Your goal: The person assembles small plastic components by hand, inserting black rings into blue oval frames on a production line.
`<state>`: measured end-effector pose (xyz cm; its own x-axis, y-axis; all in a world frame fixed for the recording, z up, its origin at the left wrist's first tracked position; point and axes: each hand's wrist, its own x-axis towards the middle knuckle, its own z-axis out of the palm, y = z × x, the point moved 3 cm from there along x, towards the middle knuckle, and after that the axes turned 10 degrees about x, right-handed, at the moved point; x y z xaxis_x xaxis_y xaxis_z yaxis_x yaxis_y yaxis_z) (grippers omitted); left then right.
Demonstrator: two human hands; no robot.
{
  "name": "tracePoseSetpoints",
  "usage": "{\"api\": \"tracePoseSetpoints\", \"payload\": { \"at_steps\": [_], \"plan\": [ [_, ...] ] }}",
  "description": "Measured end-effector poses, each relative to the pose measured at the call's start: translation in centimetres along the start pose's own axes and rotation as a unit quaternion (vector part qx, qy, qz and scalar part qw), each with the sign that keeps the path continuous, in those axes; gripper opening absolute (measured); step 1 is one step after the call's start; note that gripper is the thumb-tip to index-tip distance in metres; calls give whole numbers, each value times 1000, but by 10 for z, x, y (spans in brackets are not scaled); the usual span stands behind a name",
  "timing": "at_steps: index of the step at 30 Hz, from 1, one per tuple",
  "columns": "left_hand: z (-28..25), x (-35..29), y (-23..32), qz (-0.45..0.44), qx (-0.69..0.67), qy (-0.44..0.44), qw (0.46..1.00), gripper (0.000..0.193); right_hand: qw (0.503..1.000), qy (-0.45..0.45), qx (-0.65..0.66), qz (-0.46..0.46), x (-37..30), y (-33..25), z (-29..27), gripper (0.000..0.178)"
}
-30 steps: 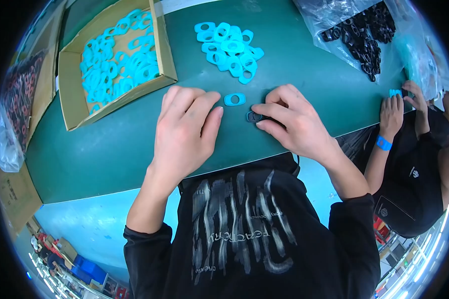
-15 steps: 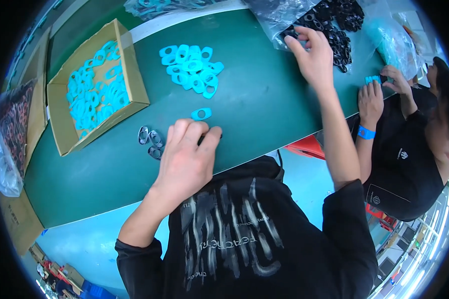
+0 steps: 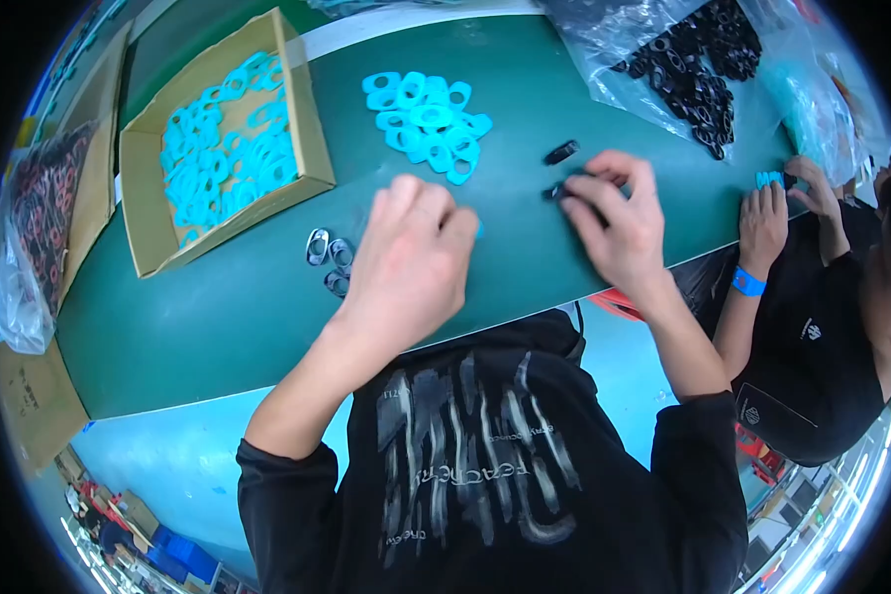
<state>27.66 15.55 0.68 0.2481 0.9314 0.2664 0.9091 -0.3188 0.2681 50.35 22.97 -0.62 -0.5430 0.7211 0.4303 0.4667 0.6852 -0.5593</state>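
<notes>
Head view: left hand's (image 3: 416, 247) curled fingers hid most of a turquoise piece (image 3: 479, 230), hold unclear; right hand's (image 3: 621, 220) fingers pinched a black piece (image 3: 551, 193); desk (image 3: 198, 342) spread open lower left.

- Black shirt (image 3: 406, 549) on the person wearing the camera: pale printed lettering (image 3: 462, 476) runs across the white brush-style stripes (image 3: 485, 495), one bigger word in the middle plus smaller bits around it.
- Co-worker's black top (image 3: 841, 386): a small white logo (image 3: 813, 331) with tiny, unreadable print under it, and another pale emblem (image 3: 751, 415) lower down.
- Cardboard (image 3: 45, 421), far left: small dark marks, too blurry to read.
</notes>
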Motion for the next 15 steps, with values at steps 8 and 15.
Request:
{"api": "tracePoseSetpoints", "payload": {
  "at_steps": [8, 15],
  "plan": [
    [9, -6, 20, 28, -104, 31, 994, 26, 990, -108, 75, -54, -8, -17, 1, 31],
    [7, -12, 19, 17, -120, 36, 992, 34, 981, -139, 134, -11, -6, -22, 3, 40]
  ]
}}
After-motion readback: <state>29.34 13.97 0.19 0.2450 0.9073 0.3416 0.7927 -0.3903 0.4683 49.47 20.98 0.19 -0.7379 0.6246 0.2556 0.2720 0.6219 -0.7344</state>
